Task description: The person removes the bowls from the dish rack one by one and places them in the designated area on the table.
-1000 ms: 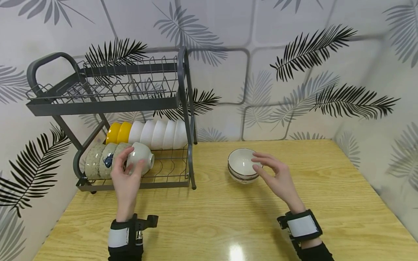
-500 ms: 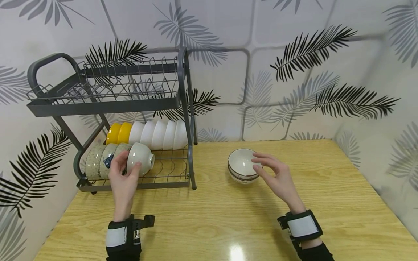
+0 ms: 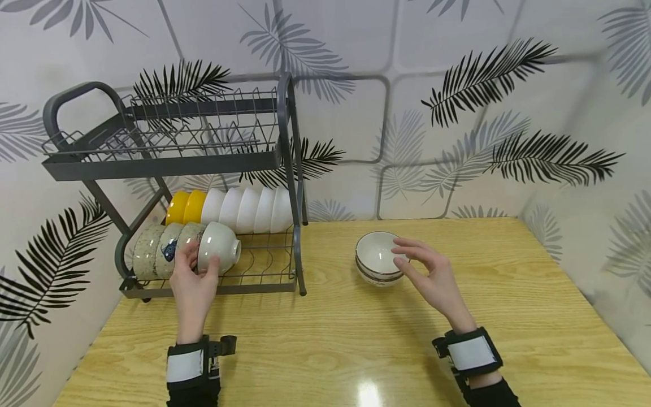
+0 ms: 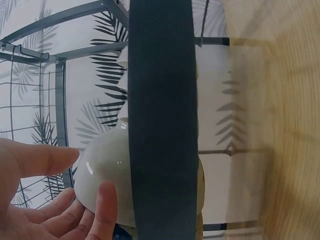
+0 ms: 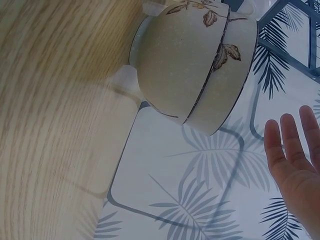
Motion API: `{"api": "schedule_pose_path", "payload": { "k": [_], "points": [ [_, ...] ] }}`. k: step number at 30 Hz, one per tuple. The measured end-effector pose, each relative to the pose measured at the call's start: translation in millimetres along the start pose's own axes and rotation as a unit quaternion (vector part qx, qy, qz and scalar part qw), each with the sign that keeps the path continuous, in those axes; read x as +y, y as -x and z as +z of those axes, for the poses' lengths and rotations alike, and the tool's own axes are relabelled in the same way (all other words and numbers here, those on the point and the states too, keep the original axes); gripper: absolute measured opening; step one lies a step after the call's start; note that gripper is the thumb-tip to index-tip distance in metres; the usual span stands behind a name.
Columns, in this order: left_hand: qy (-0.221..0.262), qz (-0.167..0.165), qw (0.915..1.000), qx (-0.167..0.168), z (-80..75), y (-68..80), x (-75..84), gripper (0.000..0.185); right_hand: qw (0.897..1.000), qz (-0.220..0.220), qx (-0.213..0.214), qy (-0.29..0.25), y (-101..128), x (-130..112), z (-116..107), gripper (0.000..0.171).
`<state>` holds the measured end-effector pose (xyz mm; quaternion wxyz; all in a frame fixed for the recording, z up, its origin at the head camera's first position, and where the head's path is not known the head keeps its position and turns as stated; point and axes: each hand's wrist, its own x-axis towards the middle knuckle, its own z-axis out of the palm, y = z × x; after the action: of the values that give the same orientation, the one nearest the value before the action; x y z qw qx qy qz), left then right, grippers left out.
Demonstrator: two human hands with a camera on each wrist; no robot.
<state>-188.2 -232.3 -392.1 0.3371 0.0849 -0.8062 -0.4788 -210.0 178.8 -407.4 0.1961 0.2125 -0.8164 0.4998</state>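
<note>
Left hand (image 3: 192, 285) cups the pale glazed ceramic bowl (image 3: 219, 252), fingers curled round it as it lies on its side on the grey metal dish rack's (image 3: 168, 164) lower shelf. Right hand (image 3: 432, 280) hovers relaxed, fingers loose, beside two stacked leaf-patterned bowls (image 3: 377, 261) on the wooden table (image 3: 356, 339).

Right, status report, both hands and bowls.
Left hand grips cream bowl in rack. Right hand open, beside stacked bowls on table. Nothing obstructing.

head: high, wide, forward-down | wrists: close, low | shared: wooden table (image 3: 356, 339)
</note>
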Motion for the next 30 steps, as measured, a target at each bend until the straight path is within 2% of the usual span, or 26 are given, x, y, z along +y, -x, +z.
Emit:
{"api": "schedule_pose_path", "payload": {
  "k": [4,8,16,21,30],
  "points": [
    [-0.035,0.004,0.9994,0.001,0.5,-0.2,-1.3,0.043,1.000,0.000,-0.001,0.001,0.7,0.2,-0.3,0.020],
    [-0.069,0.002,0.9975,-0.014,0.4,-0.3,-0.7,0.043,1.000,-0.003,0.002,-0.002,0.6,-0.1,-0.5,0.020],
    [-0.098,-0.002,0.9950,-0.019,0.7,0.3,-3.5,0.042,1.000,-0.004,0.006,-0.009,0.3,-1.0,-1.1,0.019],
    [-0.103,-0.013,0.9945,-0.013,0.9,0.7,-5.9,0.043,1.000,-0.007,0.008,-0.006,0.1,-2.3,-1.4,0.019],
    [-0.080,-0.020,0.9966,-0.006,2.0,-1.7,-10.6,0.036,1.000,-0.004,0.008,-0.008,0.1,-3.3,-2.3,0.020]
  ]
}}
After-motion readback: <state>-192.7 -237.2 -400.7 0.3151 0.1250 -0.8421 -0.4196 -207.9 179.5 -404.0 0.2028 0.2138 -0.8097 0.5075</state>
